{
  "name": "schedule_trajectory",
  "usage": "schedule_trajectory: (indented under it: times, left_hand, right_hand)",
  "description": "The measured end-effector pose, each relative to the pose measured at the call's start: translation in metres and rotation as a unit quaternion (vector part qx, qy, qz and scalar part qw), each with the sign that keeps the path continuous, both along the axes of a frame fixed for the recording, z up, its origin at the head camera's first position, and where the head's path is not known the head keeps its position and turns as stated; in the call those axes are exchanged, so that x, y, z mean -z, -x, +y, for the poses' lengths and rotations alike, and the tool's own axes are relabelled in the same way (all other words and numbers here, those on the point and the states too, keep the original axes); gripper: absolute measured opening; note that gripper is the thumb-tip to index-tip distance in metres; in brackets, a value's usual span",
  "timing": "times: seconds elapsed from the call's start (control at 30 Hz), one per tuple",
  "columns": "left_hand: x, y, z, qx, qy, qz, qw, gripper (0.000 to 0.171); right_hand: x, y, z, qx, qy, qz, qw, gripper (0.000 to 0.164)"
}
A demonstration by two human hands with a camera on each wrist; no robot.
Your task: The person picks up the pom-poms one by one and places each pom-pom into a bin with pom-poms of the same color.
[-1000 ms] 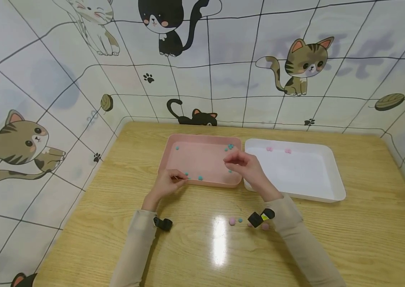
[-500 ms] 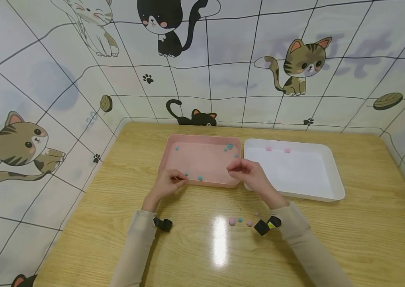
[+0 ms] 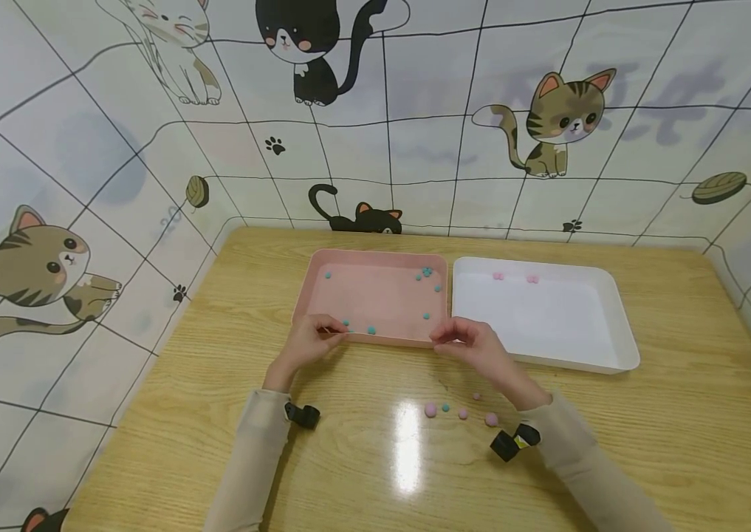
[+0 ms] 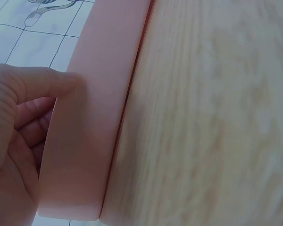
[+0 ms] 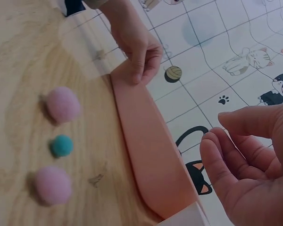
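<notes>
My left hand (image 3: 311,341) pinches the near rim of the pink tray (image 3: 375,295) at its left corner. In the left wrist view the thumb (image 4: 61,84) presses the tray's outer side, with the fingers behind the wall. Several small teal pom-poms (image 3: 426,316) lie scattered in this tray. Near its right front corner is my right hand (image 3: 478,347), its fingers loosely bent. The right wrist view shows a gap between thumb and fingers and nothing held there. On the table closer to me lie several pink pom-poms (image 5: 62,104) and one teal pom-pom (image 5: 62,146).
A white tray (image 3: 554,325) stands right beside the pink one, with two pink pieces (image 3: 532,279) near its back wall. The wooden table (image 3: 348,458) is bordered at the back and sides by a cat-print cloth (image 3: 428,148).
My right hand has drawn back from over the pink tray toward me and slightly right, uncovering teal pom-poms in it and pink ones on the table. My left hand has stayed on the rim.
</notes>
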State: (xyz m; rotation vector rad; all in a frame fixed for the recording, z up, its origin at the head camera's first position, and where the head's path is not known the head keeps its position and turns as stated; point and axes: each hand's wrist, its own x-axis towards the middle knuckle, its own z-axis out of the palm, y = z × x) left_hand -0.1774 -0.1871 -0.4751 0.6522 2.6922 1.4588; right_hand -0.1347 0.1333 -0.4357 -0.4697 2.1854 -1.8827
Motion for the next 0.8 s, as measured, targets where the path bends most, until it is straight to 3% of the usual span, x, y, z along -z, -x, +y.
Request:
schedule_trajectory:
  times: [0.8]
  left_hand:
    - [0.002,0.001,-0.001,0.003,-0.008,0.009,0.9999,0.007]
  right_hand:
    - [0.029,-0.028,0.005,-0.098,-0.012,0.003,0.995,0.018]
